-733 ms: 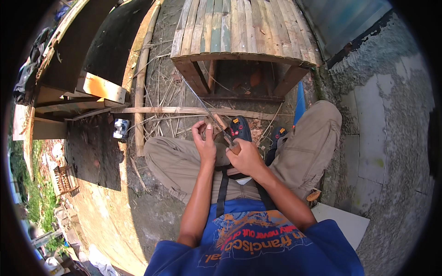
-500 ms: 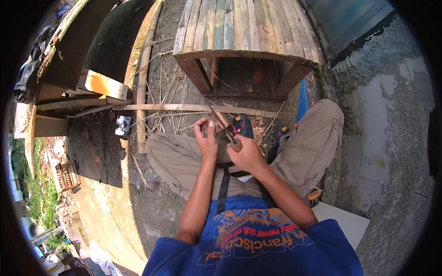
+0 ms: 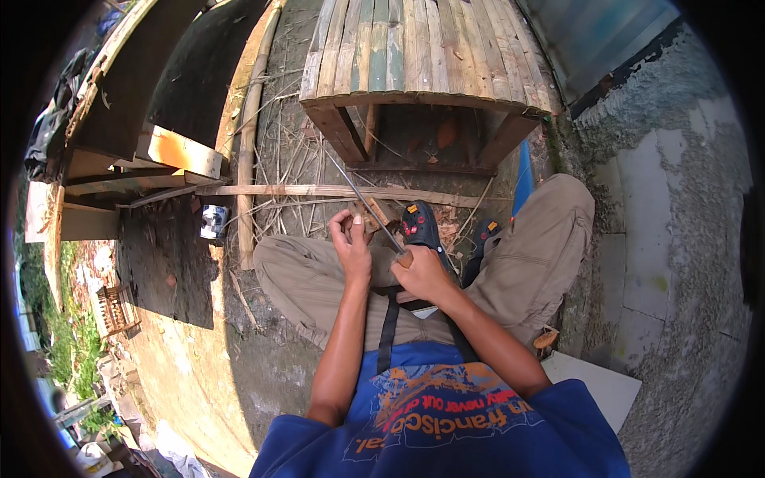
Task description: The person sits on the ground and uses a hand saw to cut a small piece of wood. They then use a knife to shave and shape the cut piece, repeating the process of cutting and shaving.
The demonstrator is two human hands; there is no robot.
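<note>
My right hand (image 3: 421,275) is closed round the wooden handle (image 3: 405,258) of a tool with a long, thin metal blade (image 3: 362,196). The blade slants up and left from my fist, toward the bamboo-topped table. My left hand (image 3: 351,248) is curled with its thumb raised, at a short brown piece of wood (image 3: 374,213). The blade crosses this wood; whether it touches cannot be made out. Part of the wood is hidden by my left fingers and the blade. Both hands are over my lap, between my bent knees.
A low table (image 3: 430,56) topped with bamboo slats stands ahead. A long wooden strip (image 3: 319,190) lies across the ground before it, among dry sticks and shavings. A can (image 3: 213,221) stands left, a rough wall (image 3: 677,239) rises right, and a white board (image 3: 594,390) lies near my right side.
The blade has turned slightly and its face now looks brighter, its tip reaching further up-left. My left hand has shifted a little left and down; my right hand has dropped slightly.
</note>
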